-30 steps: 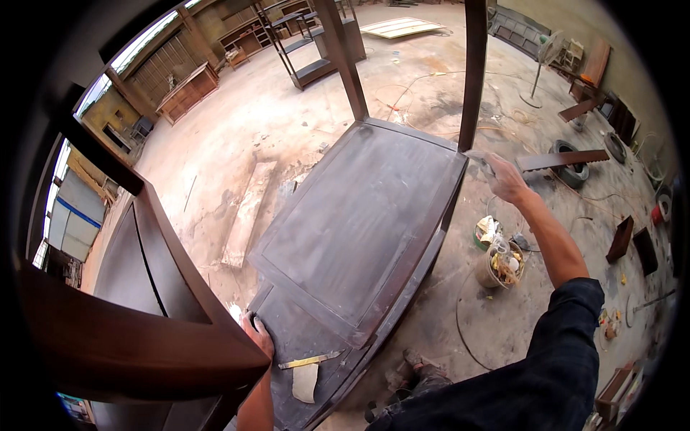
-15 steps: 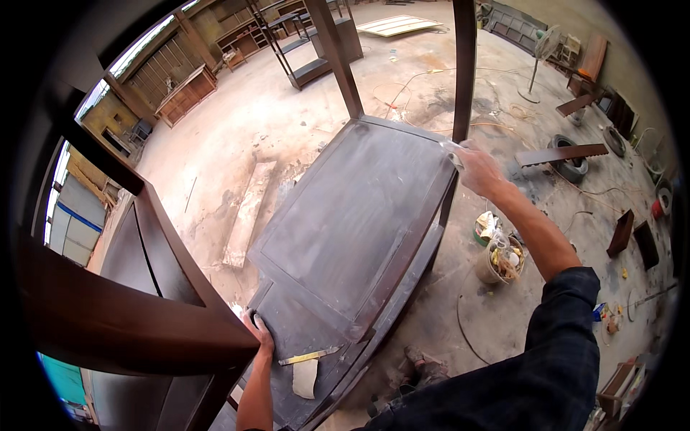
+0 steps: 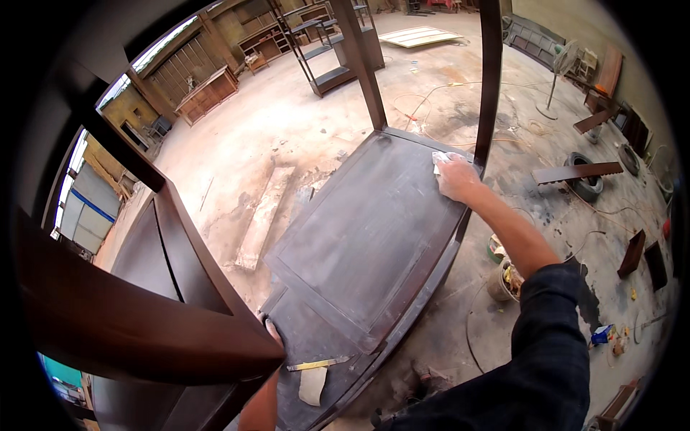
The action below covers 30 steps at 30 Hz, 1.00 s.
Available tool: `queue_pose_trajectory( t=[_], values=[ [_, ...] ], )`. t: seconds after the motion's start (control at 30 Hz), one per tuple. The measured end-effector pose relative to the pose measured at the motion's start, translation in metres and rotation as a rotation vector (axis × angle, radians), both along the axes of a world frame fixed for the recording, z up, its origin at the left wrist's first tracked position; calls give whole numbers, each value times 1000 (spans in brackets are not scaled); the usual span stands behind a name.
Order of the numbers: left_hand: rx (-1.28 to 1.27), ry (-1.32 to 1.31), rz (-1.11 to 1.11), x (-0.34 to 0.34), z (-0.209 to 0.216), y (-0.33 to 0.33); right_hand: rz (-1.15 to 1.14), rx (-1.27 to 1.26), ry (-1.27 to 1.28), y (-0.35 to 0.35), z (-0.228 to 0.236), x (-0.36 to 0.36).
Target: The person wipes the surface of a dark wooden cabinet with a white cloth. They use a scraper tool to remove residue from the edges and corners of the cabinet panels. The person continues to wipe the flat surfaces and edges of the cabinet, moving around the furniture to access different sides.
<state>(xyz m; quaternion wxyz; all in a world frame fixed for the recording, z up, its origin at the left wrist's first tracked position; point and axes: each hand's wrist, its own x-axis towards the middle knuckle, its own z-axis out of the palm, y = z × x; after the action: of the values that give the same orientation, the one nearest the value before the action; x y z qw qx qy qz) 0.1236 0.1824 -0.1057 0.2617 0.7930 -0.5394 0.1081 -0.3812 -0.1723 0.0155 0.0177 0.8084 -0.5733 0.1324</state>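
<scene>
My right hand is closed on a folded whitish piece of sandpaper, pressing it on the far right corner of a dark wooden panel. That panel is the upper surface of a dark piece of furniture, beside an upright post. My left hand is at the panel's near left side, mostly hidden behind a thick dark wooden rail; only part of its fingers shows. Close to it, a narrow yellow tool and a cream paper piece lie on the lower shelf.
A bucket of odds and ends stands on the floor right of the furniture. Tyres, a dark scalloped board, a standing fan and loose cables are farther right. A dark shelf frame stands at the back.
My right hand has moved from the panel's right edge by the post onto its top surface, with the sandpaper. My left hand has become more hidden behind the rail. The view has shifted.
</scene>
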Motion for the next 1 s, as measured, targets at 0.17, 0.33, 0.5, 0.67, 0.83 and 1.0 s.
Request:
queue_pose_trajectory(
  t=[0.17, 0.33, 0.5, 0.67, 0.83, 1.0],
  values=[
    [62, 84, 48, -11, 11, 1, 85, -45, -43, -12, -7, 5],
    [68, 23, 61, -9, -2, -5, 49, 85, -36, -46, -3, 26],
    [32, 46, 50, -4, 0, 1, 370, -121, -60, 8, -34, 55],
    [65, 102, 40, -6, 7, 0, -15, 315, -77, -12, 31, 47],
    [37, 36, 50, 3, -1, 16, 415, -91, -76, 0, -19, 51],
    [26, 70, 17, -9, 1, -7, 112, -30, -44, -23, -15, 23]
  ],
)
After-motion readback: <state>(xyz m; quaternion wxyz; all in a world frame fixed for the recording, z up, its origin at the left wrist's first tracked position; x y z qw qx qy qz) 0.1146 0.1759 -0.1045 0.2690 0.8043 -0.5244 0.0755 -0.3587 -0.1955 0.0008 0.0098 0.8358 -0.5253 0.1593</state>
